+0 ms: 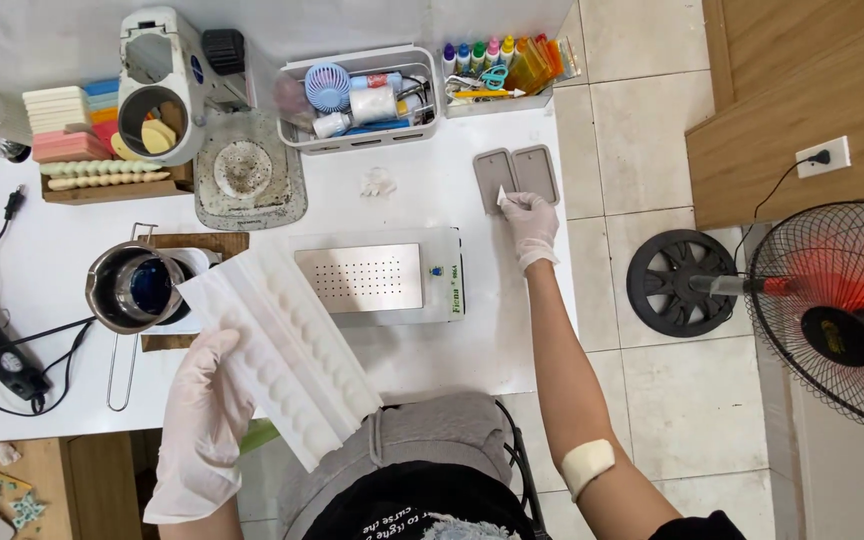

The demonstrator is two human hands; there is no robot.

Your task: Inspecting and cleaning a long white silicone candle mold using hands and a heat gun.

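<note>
My left hand (207,410), in a white glove, grips the near end of a long white ribbed silicone mould (287,345) that slants across the table edge and my lap. My right hand (530,225), also gloved, reaches to the far right of the table and pinches a small white scrap (502,198) at a pair of grey rectangular moulds (517,177). Between the hands sits a white appliance with a perforated metal plate (372,275).
A metal pitcher with blue liquid (137,288) stands left of the white mould. Behind are a white machine (167,80), a crusted tray (249,170), a basket of small items (362,95) and dye bottles (497,55). A fan (832,310) stands on the tiled floor at right.
</note>
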